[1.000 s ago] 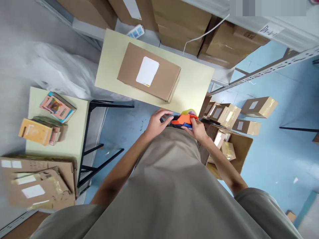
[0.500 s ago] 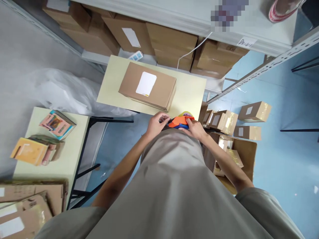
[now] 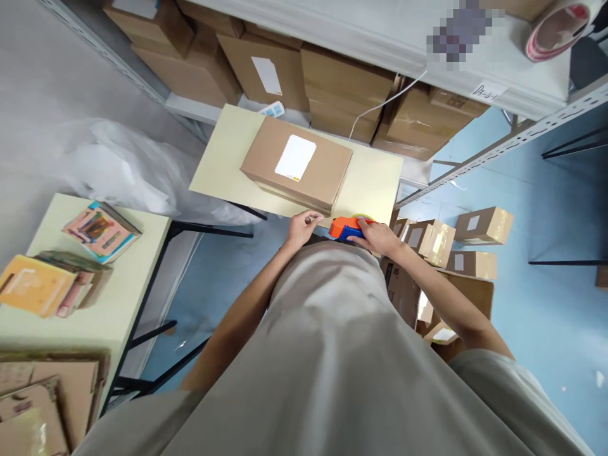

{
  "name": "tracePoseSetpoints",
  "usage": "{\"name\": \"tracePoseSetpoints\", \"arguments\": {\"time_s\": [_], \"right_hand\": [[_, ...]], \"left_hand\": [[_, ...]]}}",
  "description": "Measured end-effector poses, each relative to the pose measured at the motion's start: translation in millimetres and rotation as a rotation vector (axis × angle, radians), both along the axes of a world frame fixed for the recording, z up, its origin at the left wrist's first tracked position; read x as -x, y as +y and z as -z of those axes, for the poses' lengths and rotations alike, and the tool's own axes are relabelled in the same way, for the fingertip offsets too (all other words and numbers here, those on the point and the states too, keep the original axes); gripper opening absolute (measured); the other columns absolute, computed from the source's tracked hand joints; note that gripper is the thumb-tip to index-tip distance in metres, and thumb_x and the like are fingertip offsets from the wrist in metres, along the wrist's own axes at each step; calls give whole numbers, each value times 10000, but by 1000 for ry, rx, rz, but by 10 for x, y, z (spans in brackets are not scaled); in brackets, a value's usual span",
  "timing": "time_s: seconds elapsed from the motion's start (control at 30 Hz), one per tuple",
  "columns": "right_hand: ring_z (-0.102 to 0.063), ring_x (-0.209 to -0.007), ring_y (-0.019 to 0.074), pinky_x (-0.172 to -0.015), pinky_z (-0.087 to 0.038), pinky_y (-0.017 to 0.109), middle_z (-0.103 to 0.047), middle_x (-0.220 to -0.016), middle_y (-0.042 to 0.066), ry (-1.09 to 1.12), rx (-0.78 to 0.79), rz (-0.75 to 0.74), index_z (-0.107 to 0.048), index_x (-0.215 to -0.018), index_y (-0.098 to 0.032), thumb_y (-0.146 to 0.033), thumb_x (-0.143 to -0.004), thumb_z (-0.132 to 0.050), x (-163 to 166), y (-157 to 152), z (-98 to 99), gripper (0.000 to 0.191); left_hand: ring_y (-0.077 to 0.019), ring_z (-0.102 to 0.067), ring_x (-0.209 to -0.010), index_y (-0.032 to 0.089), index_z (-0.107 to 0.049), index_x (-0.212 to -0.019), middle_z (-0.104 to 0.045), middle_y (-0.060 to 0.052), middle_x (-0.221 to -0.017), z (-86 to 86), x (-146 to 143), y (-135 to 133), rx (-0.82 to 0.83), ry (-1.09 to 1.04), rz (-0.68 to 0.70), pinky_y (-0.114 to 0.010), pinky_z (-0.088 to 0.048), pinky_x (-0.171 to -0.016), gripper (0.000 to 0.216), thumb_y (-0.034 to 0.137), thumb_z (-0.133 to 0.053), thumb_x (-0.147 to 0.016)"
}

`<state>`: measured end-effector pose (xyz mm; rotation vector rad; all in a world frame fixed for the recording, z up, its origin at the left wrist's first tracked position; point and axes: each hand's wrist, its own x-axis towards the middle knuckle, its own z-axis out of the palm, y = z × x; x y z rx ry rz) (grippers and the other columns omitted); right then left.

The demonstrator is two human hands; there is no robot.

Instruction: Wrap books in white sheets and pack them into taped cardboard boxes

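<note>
An orange and blue tape dispenser (image 3: 346, 228) is held close to my body at the near edge of a pale yellow table (image 3: 228, 164). My right hand (image 3: 377, 235) is wrapped round it. My left hand (image 3: 302, 228) is just left of it, fingers curled in a pinch, probably on the tape's end, too small to make out. A shut cardboard box (image 3: 327, 172) with a white label (image 3: 295, 158) lies on the table a little beyond both hands.
A second table at the left carries books (image 3: 101, 226) and flattened cardboard (image 3: 42, 399). Metal shelving (image 3: 513, 133) with stacked cartons (image 3: 342, 82) stands behind. Small taped boxes (image 3: 484, 225) lie on the blue floor at right, white plastic sheeting (image 3: 118, 171) at left.
The view has tilted up and shifted; the hands and dispenser have drawn nearer the table's edge and the box. The left fingers have closed from a loose spread into a pinch.
</note>
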<state>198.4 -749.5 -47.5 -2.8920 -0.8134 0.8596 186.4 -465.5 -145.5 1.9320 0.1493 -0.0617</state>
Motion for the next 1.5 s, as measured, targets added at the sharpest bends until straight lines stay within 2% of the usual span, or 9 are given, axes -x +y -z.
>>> {"name": "tracePoseSetpoints", "arguments": {"time_s": [0.2,0.4,0.57,0.8,0.97,1.17,1.23,1.33,1.5], "right_hand": [[-783,-1199,416,-981,-572,439,-788,-1295,253,-34,65,114,-476,-1565,-101,-707,-1128,-449,8,-197,170,747],[-772,-1216,412,-1011,-557,448,-778,-1288,286,-24,86,155,-470,-1537,-77,-710,-1133,-407,-74,-7,269,754],[-767,-1223,404,-1012,-559,442,-759,-1339,282,-19,93,192,-466,-1519,-90,-706,-1132,-424,-169,34,300,729],[-791,-1165,408,-991,-575,447,-784,-1243,289,0,120,238,-391,-1556,-45,-689,-1146,-374,-55,91,307,764],[-799,-1137,417,-951,-579,443,-788,-1213,297,9,105,246,-423,-1512,-35,-648,-1163,-368,79,177,269,708],[-804,-1095,391,-942,-560,412,-805,-1096,290,5,85,242,-465,-1447,-12,-616,-1183,-313,175,197,296,676],[-803,-1104,381,-953,-547,403,-805,-1089,292,-1,84,235,-468,-1431,-8,-597,-1189,-313,192,212,306,656],[-801,-1112,360,-975,-524,390,-802,-1109,297,-15,85,215,-470,-1413,-3,-546,-1204,-299,208,235,319,607],[-803,-1126,335,-1009,-500,379,-787,-1187,306,-32,54,176,-491,-1380,-20,-487,-1216,-288,229,230,350,536]], "left_hand": [[-194,-704,-789,211,-803,-898,-847,-64,-968,158,-168,64,25,48,-93,-314,-559,-814,69,272,-773,-896],[-190,-683,-764,205,-821,-933,-846,-65,-983,294,-270,61,-6,75,-180,-311,-543,-790,88,270,-763,-930],[-197,-720,-832,209,-811,-909,-852,-72,-991,297,-328,22,33,102,-215,-313,-563,-818,110,314,-783,-926],[-226,-787,-969,198,-763,-957,-839,-100,-1009,185,-306,-57,97,171,-327,-318,-600,-878,172,341,-837,-895],[-260,-790,-1048,208,-728,-1061,-817,-128,-1127,68,-235,-22,148,306,-411,-399,-620,-990,272,354,-858,-872],[-219,-783,-943,189,-718,-968,-766,-93,-901,-168,-92,-122,397,490,-325,-429,-658,-1009,159,328,-794,-949],[-205,-782,-985,186,-733,-1001,-759,-99,-933,-259,-187,-241,535,540,-362,-383,-651,-1036,199,361,-816,-955],[-170,-762,-1005,188,-752,-1088,-733,-69,-935,-374,-445,-433,781,629,-521,-306,-622,-1047,280,383,-878,-932],[-160,-740,-1058,220,-785,-1136,-773,-40,-995,-455,-689,-583,798,566,-580,-288,-591,-1043,299,309,-918,-883]]}}
